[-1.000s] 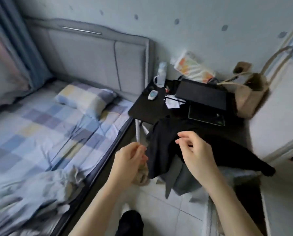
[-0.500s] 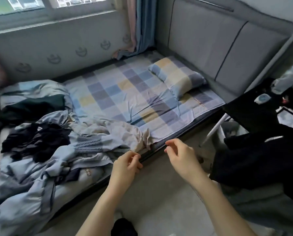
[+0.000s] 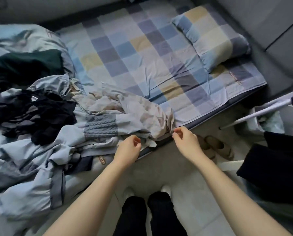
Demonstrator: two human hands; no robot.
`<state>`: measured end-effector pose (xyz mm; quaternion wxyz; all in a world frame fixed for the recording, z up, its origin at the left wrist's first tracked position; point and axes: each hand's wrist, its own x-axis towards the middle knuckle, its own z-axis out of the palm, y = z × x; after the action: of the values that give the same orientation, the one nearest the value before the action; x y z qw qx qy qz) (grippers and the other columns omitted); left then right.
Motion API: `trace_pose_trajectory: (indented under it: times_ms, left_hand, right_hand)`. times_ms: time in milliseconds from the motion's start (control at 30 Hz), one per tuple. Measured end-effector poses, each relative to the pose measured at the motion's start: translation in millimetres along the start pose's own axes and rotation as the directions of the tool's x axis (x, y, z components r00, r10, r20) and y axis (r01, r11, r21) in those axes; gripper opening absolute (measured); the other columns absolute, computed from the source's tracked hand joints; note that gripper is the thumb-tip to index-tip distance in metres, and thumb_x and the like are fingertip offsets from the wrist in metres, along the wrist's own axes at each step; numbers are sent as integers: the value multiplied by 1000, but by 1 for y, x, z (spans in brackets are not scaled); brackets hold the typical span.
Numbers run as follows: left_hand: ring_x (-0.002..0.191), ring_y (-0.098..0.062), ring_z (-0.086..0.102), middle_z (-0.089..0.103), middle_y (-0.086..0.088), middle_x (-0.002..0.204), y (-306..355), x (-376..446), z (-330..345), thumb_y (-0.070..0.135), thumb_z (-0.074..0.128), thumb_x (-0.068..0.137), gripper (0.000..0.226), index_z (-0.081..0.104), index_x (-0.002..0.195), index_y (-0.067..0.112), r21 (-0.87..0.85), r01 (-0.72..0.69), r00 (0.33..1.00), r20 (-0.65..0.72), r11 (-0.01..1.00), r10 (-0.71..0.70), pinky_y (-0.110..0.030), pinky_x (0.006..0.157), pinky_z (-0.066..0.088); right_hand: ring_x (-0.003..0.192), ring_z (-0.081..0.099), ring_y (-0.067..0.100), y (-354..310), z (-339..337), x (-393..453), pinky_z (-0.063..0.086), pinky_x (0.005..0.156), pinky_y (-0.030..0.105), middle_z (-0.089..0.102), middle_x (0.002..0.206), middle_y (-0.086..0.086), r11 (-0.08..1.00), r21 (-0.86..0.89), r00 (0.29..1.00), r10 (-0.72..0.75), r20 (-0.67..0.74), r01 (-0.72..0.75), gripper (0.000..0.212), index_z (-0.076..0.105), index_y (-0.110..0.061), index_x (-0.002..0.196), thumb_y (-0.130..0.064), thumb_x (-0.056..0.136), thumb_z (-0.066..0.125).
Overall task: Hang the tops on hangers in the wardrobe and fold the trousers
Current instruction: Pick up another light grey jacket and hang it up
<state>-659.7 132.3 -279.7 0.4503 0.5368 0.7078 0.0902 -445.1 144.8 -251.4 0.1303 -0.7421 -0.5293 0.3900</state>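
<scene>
Both hands empty, fingers loosely curled. Left hand [image 3: 128, 147] hovers over the near edge of the clothes heap; right hand [image 3: 185, 138] is just beside the beige crumpled garment [image 3: 135, 109] at the bed edge [image 3: 210, 116]. Looks staged for a two-point pickup so it can be shaken out. Black clothes [image 3: 31, 114] and a blue cable-knit top [image 3: 100, 124] lie left, unsorted.

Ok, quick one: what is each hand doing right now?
Left hand: fingers loosely curled, holding nothing, above the clothes pile.
Right hand: fingers loosely curled, empty, at the edge of the beige garment.
</scene>
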Motion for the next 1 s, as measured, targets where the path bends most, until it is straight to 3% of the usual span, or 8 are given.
trace_pose_trajectory:
  times_ms: [133,300,467,600,667,800,900,1000]
  left_hand:
    - [114,-27,57,64,-9,121,-8,81,25,20,55,87,31,60,117,12,136,-24,990,143,990,4,-37,95,46]
    - [120,-29,51,58,-11,128,-19,187,73,24,62,84,43,57,125,13,202,-29,986,166,979,-5,-34,97,43]
    - [138,-25,29,35,-5,150,-28,266,138,27,63,85,65,38,145,19,317,-126,969,244,940,47,-37,112,31]
    - [140,-26,26,29,-4,155,-26,308,185,31,59,88,61,38,145,25,308,-167,966,243,937,92,-38,112,31]
    - [134,-26,34,37,-3,149,-24,316,202,37,54,91,53,44,141,22,304,-211,970,184,929,160,-38,107,36]
    - [112,-26,51,51,2,124,-18,334,222,36,52,90,32,54,117,18,294,-184,982,98,938,162,-38,89,45]
    - [128,-24,44,43,1,140,-18,341,223,32,58,81,58,43,136,20,321,-144,976,202,936,81,-39,99,42]
    - [139,-19,35,29,5,156,-13,345,218,34,64,79,77,33,149,23,308,-102,977,209,946,38,-36,109,35]
  right_hand:
    - [107,56,25,28,27,89,35,79,24,64,110,6,994,-66,993,90,73,-86,27,59,-11,116,-27,96,52]
    - [113,54,32,79,64,208,40,89,32,64,115,13,970,-159,971,202,128,-181,32,57,-5,115,-28,95,54]
    - [116,53,38,131,104,300,43,88,37,59,121,22,915,-330,948,288,137,-230,43,48,3,118,-32,93,55]
    - [121,49,37,173,129,344,43,94,39,51,130,22,847,-482,905,365,219,-225,65,40,6,130,-42,91,57]
    - [115,54,34,189,137,352,46,92,38,56,123,19,846,-514,875,349,336,-140,48,53,2,123,-35,92,55]
    - [96,60,31,205,131,364,44,75,34,66,99,16,936,-308,876,288,388,-171,21,61,-1,94,-17,94,47]
    - [80,51,17,183,100,361,34,64,28,56,79,5,979,19,906,179,384,-202,21,54,-8,80,-11,97,42]
    - [69,39,8,152,63,347,27,58,26,39,70,-3,982,153,917,45,395,-114,26,41,-16,72,-9,97,38]
